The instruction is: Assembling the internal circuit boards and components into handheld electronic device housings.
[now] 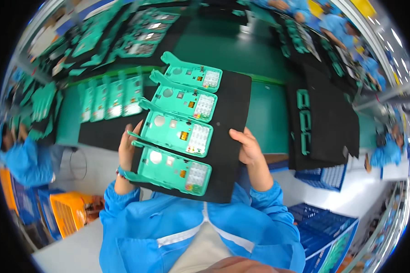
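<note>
A black sheet, foam-like in look, is held up between my two hands in front of my chest. My left hand grips its left edge, partly hidden behind the green parts there. On the opposite edge my right hand pinches the sheet, thumb on top and fingers beneath. Several green plastic phone-like housings lie in a column on the sheet, the nearest housing close to my body. Each shows a pale keypad at its right end and a small orange patch, with a green flap sticking out at the left.
Similar green housings stand in a row on a dark mat to the left. At right, black sheets carry green frames. Blue crates and an orange crate are below. Co-workers in blue sit around the bench.
</note>
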Motion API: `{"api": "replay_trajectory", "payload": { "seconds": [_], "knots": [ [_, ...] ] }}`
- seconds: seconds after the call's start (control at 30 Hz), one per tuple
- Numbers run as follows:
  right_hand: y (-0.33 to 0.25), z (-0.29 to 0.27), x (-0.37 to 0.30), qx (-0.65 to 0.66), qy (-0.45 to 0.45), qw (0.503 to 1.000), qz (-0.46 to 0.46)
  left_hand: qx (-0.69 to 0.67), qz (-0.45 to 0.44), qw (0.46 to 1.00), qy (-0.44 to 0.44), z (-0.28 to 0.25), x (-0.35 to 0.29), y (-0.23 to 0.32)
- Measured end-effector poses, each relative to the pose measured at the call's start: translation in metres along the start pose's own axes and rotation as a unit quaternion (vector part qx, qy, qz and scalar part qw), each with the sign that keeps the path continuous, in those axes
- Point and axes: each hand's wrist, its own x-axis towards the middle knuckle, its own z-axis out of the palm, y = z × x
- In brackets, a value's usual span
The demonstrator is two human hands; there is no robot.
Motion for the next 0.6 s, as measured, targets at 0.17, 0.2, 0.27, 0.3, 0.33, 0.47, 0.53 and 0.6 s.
{"api": "replay_trajectory", "payload": {
  "seconds": [0.17, 0.2, 0.27, 0.3, 0.33, 0.47, 0.53, 0.6],
  "knots": [
    [0.012, -0.026, -0.038, 0.001, 0.078, 0.995, -0.064, -0.215, -0.015, 0.976, 0.026, 0.082, -0.007, -0.022],
    [0.016, -0.028, -0.044, 0.004, 0.081, 0.995, -0.063, -0.228, -0.001, 0.973, 0.044, 0.081, -0.002, -0.027],
    [0.025, -0.029, -0.055, 0.069, 0.111, 0.989, -0.069, -0.208, 0.017, 0.976, 0.054, 0.077, 0.015, -0.031],
    [0.032, -0.026, -0.058, 0.073, 0.109, 0.989, -0.061, -0.185, 0.018, 0.983, 0.003, 0.071, 0.022, -0.035],
    [0.042, -0.021, -0.059, 0.092, 0.111, 0.987, -0.069, -0.168, 0.031, 0.982, -0.079, 0.059, 0.031, -0.041],
    [0.075, -0.031, -0.064, -0.101, 0.047, 0.99, 0.085, 0.228, 0.136, 0.956, 0.128, 0.091, 0.072, -0.042],
    [0.061, -0.022, -0.063, -0.336, -0.071, 0.93, 0.133, 0.256, 0.183, 0.941, 0.124, 0.057, 0.09, -0.038],
    [0.032, 0.0, -0.065, -0.495, -0.134, 0.857, 0.055, 0.284, 0.171, 0.933, 0.137, 0.072, 0.09, -0.037]
  ]
}}
